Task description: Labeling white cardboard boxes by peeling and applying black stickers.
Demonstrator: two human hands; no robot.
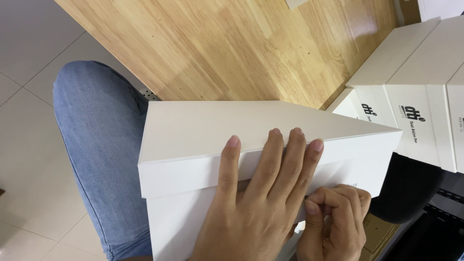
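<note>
A white lidded box rests on my lap, its lid closed. My left hand lies flat against the box's near side, fingertips reaching up over the lid's edge and holding it steady. My right hand is at the lower right of that same side, thumb and fingers pinched together against the box face. Whatever is between those fingertips is too small and hidden to tell.
A wooden table top lies beyond the box. Several similar white boxes are stacked at the right. My leg in blue jeans is at the left over a pale tiled floor. A dark seat shows under the box's right end.
</note>
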